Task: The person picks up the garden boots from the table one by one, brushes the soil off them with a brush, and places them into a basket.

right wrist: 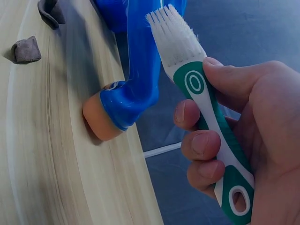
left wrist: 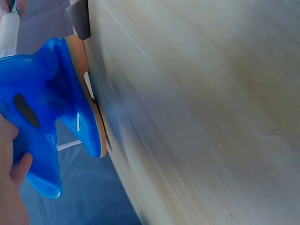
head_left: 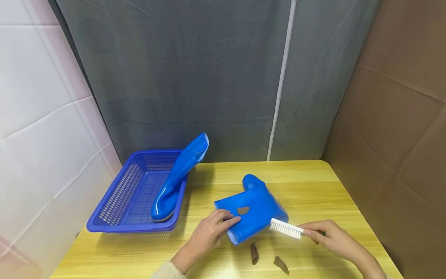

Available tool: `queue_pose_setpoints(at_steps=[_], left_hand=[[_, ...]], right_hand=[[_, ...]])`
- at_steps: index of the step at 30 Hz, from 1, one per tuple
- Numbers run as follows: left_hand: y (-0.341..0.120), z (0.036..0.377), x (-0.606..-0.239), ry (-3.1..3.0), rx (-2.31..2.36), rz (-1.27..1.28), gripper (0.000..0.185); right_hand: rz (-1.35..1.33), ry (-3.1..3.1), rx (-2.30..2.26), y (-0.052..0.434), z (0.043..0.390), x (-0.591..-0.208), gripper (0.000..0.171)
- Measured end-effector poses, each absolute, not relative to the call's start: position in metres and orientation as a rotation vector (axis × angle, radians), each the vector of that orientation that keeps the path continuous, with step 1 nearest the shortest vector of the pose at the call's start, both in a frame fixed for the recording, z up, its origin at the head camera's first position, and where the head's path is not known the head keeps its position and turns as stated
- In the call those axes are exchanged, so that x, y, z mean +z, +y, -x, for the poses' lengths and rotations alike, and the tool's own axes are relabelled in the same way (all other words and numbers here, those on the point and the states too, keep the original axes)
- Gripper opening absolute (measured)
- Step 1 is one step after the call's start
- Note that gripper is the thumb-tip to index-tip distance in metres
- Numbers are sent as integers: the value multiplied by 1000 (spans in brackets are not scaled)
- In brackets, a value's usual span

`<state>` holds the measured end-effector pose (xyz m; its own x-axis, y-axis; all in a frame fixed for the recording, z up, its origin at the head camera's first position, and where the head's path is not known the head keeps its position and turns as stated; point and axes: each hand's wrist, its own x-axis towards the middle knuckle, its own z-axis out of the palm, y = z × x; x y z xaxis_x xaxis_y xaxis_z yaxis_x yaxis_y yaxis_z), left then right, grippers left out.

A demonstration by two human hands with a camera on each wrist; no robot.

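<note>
My left hand [head_left: 209, 230] grips a blue rain boot [head_left: 261, 205] by the shaft near its open top. The boot leans, its opening towards me, and in the left wrist view its tan sole [left wrist: 89, 89] is at the table. A brown patch [head_left: 243, 210] sticks to the shaft beside my left fingers. With my right hand [head_left: 332, 236] I hold a brush [head_left: 286, 228] by its green and white handle [right wrist: 218, 122]. The brush's white bristles [head_left: 283, 229] point down, at the boot's right edge.
On the wood-patterned table [head_left: 303, 178] lie a curled brown piece [head_left: 254, 254] and a flatter brown piece [head_left: 280, 265], in front of the boot. To the left a blue plastic basket [head_left: 94, 224] holds another blue boot [head_left: 177, 174], its shaft leaning over the right rim.
</note>
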<state>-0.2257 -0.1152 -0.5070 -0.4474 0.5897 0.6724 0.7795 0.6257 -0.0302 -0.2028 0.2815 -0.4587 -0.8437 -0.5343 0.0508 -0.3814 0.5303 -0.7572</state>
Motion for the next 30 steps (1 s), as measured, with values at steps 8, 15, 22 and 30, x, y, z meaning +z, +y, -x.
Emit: queue_pose_setpoints(at_steps=[8,15,22,30], left_hand=[[-112,227,-500,-2228,-286,1127,44],[-109,227,-500,-2237,-224,1150,49],[-110,226,-500,-2230,-228,1142,51],[-109,224,-496,-2278,-216,1134,46]], right_hand=[[780,2550,-1247,280,205,-452,28],[749,2642,-1187,265,219,-442,27],[732,2924,-908,236,240,-432,32],[816,3025,-699,207,261,-427,31]])
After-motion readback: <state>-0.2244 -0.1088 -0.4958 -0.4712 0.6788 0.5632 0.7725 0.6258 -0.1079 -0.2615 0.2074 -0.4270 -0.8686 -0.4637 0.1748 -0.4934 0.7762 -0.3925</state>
